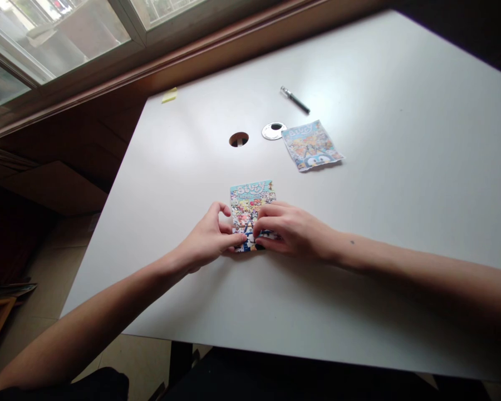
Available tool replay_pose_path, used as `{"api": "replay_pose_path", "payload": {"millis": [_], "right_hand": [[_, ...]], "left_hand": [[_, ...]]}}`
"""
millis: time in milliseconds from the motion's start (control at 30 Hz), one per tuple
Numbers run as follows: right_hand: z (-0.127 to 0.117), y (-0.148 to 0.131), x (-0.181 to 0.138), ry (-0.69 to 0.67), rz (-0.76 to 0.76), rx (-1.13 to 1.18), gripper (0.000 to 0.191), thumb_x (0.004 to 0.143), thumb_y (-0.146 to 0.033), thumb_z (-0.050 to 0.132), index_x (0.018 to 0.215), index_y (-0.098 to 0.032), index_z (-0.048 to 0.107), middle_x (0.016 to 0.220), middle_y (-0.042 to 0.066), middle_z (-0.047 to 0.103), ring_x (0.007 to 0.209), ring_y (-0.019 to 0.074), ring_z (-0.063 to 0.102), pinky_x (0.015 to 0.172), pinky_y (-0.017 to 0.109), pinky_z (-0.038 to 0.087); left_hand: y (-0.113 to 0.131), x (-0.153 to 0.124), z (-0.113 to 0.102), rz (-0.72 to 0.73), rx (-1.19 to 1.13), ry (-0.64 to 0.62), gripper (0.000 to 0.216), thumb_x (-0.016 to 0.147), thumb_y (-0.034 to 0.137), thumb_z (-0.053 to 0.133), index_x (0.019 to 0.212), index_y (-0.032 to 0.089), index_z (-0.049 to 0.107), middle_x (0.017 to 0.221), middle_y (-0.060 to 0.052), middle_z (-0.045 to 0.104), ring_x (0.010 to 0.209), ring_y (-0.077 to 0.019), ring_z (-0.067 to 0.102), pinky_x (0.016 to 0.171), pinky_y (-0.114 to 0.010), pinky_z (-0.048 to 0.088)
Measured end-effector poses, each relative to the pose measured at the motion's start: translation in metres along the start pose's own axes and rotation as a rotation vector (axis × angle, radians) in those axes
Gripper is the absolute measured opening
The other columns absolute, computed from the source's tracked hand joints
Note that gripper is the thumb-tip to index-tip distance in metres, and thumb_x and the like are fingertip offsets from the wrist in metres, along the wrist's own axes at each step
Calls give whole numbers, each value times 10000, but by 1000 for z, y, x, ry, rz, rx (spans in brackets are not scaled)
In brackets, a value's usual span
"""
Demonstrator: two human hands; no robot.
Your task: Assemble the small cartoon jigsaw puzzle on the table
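A small colourful jigsaw puzzle (pixel 251 201) with cartoon figures lies flat on the white table (pixel 359 234). My left hand (pixel 211 239) rests at its lower left corner, fingers curled, thumb and forefinger pinching at the puzzle's bottom edge. My right hand (pixel 290 229) lies over the lower right part, fingers bent and pressing down on the pieces. Both hands meet at the puzzle's bottom edge, and what they pinch is too small to make out.
A printed picture sheet (pixel 313 146) of the same design lies farther back on the right. Behind it are a black pen (pixel 294 100), a round cable hole (pixel 238 139) and its loose cover (pixel 273 131). A yellow sticky note (pixel 169 95) sits at the far edge by the window.
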State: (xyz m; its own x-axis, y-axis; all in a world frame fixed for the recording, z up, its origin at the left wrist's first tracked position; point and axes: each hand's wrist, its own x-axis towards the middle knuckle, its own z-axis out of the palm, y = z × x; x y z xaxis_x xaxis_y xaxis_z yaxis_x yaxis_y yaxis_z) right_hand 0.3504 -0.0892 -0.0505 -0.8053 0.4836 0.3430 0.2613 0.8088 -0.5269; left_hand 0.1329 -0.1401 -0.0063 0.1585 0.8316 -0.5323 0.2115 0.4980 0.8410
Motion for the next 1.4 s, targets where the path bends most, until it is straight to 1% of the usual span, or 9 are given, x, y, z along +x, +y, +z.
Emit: {"api": "replay_pose_path", "payload": {"millis": [133,467,733,967,1133,1200,1233,1333,1400], "right_hand": [[1,-3,2,35,2,-28,123,912,-208,596,826,-173,678,865,58,612,790,185,536,711,288,433],[4,-3,1,49,9,-67,124,902,-219,604,807,-178,673,848,51,614,781,185,538,711,293,439],[2,-3,0,53,-8,-18,154,928,-227,589,804,-180,669,845,46,613,792,178,532,735,289,445],[3,-2,0,49,-20,-18,169,933,-232,583,792,-178,659,849,47,613,787,179,528,749,301,449],[5,0,0,44,-5,-33,149,919,-220,595,792,-177,661,849,57,617,797,186,531,739,303,451],[5,0,0,50,-4,-40,143,909,-212,602,781,-178,657,844,56,617,785,183,529,729,300,449],[5,0,0,52,-6,-43,146,906,-212,603,775,-178,655,840,55,616,779,182,527,724,299,448],[4,-2,0,57,-4,-51,157,907,-221,603,766,-176,654,832,53,615,779,184,529,716,298,443],[4,-2,0,56,2,-46,154,908,-218,602,771,-176,658,830,52,618,784,185,534,722,300,443]], "left_hand": [[0,-1,-2,-16,-3,-20,530,782,252,756,1040,238,294,746,7,676,629,-134,647,618,-266,525],[0,-1,-1,-18,-24,-29,521,775,237,753,1025,234,296,736,7,674,629,-132,647,598,-237,496],[2,-2,-1,-21,6,-20,521,771,244,757,1027,228,303,722,8,668,607,-128,638,580,-232,492],[5,-1,-2,-19,21,-39,518,772,251,767,1028,226,318,771,-26,697,662,-154,677,626,-274,541],[8,-4,-13,2,137,-83,459,809,296,730,1046,229,342,775,-32,712,658,-159,683,653,-299,565],[9,-9,-18,71,293,-57,391,832,329,702,1042,227,388,721,-10,695,599,-148,655,604,-265,537],[9,-11,-19,145,415,1,332,843,344,687,1016,222,431,691,3,676,566,-135,624,581,-247,511],[1,-14,-20,515,816,222,142,870,324,646,862,202,574,702,-8,630,614,-132,563,635,-261,481],[-11,-11,-18,783,974,255,77,859,278,648,840,203,653,818,-51,651,768,-173,576,753,-307,496]]}}
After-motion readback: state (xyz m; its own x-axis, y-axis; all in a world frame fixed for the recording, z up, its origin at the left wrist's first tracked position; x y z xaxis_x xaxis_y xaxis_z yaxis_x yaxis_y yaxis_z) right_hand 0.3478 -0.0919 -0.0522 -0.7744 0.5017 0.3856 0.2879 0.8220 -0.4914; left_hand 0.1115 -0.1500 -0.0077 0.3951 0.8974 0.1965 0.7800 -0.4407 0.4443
